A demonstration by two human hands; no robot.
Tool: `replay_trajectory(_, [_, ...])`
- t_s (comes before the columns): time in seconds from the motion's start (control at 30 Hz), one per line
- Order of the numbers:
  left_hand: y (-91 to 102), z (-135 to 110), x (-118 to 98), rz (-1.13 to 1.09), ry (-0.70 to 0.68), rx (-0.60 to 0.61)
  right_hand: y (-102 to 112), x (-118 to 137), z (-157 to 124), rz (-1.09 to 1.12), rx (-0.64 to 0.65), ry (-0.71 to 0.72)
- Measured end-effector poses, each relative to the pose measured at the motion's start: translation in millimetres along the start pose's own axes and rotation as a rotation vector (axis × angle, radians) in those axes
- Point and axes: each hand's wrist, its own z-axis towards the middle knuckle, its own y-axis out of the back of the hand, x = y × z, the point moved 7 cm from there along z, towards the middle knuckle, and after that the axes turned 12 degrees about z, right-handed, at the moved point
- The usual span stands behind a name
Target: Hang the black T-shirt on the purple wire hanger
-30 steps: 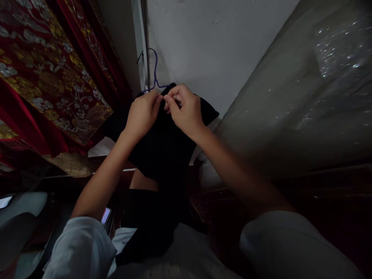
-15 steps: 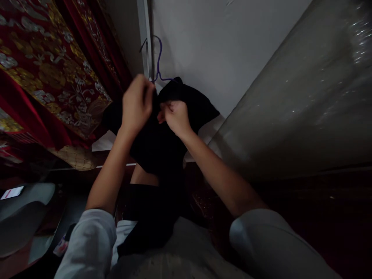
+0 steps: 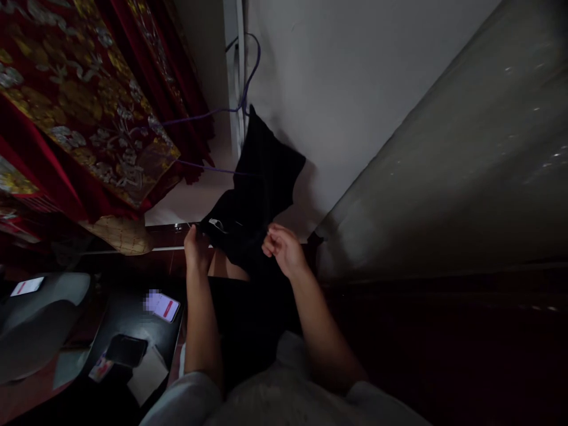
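A black garment [image 3: 275, 165] hangs by one side from a purple hanger [image 3: 195, 118]. The hanger's left arm is bare and sticks out to the left. Low on the garment's left side, my left hand [image 3: 196, 248] is closed on its edge, beside a small white label [image 3: 217, 225]. My right hand [image 3: 287, 249] pinches the black cloth lower down on the right, thumb and forefinger together. Between my hands the fabric is pulled down toward me, and its lower part merges with dark clothing below.
Red curtain-like cloth with gold and silver patterns [image 3: 110, 118] hangs at left. A large plastic-covered panel [image 3: 435, 160] leans at right against the pale wall [image 3: 337, 71]. Lower left, a lit phone [image 3: 164, 305] and a dark phone-like object [image 3: 127, 350] lie on a black surface; another phone [image 3: 27, 286] rests on a grey chair [image 3: 66, 290].
Both hands have moved down toward me, drawing the garment's left side off the hanger. The hanger's left arm now shows bare. The lit phone on the black surface has come into view.
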Motion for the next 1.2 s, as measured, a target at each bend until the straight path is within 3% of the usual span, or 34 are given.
replay_trajectory(0.07, [-5.7,-2,-14,0.006,-0.045,-0.008,17,4,-3,-0.117,-0.064,0.045])
replay_trajectory(0.13, [-14.0,-7,-38,0.019,-0.108,0.022,17,22,-5,-0.294,-0.047,0.189])
replay_trajectory(0.23, [-39.5,-33,-81,0.086,-0.239,0.137,-16,38,-15,-0.516,0.179,0.334])
replay_trajectory(0.33, [-61.8,-59,-120,0.239,-0.443,0.183,-52,31,-26,-0.571,0.394,0.244])
replay_trajectory(0.43, [-65.6,-61,-138,0.315,-0.551,0.185,-76,44,-30,-0.609,0.500,0.140])
replay_trajectory(0.47, [-68.8,-58,-136,0.316,-0.553,0.282,-83,57,-29,-0.669,0.557,0.111])
replay_trajectory(0.53, [-79.1,-52,-123,0.364,-0.541,0.602,-95,91,-26,-0.871,0.676,0.080])
replay_trajectory(0.6, [-83.5,-52,-101,0.549,-0.556,0.923,-99,124,-19,-1.114,0.776,-0.044])
replay_trajectory(0.63, [-80.5,-49,-89,0.689,-0.575,1.019,-100,142,-14,-1.197,0.791,-0.051])
replay_trajectory(0.7, [-64.9,-33,-71,1.004,-0.625,1.043,-105,180,3,-1.258,0.696,0.146])
replay_trajectory(0.77, [-40.4,-3,-69,1.291,-0.660,0.893,-107,204,21,-1.187,0.516,0.439])
replay_trajectory(0.83, [-13.0,27,-77,1.487,-0.656,0.715,-103,199,42,-1.044,0.359,0.607])
replay_trajectory(0.97, [24.5,53,-98,1.625,-0.628,0.595,-92,126,112,-0.860,0.279,0.499])
replay_trajectory(1.03, [33.5,51,-102,1.680,-0.627,0.584,-77,97,147,-0.854,0.139,0.377])
replay_trajectory(1.1, [39.8,47,-97,1.748,-0.589,0.600,-56,89,167,-0.885,-0.014,0.319])
replay_trajectory(1.2, [44.1,46,-87,1.756,-0.484,0.642,-22,112,168,-0.995,-0.163,0.384])
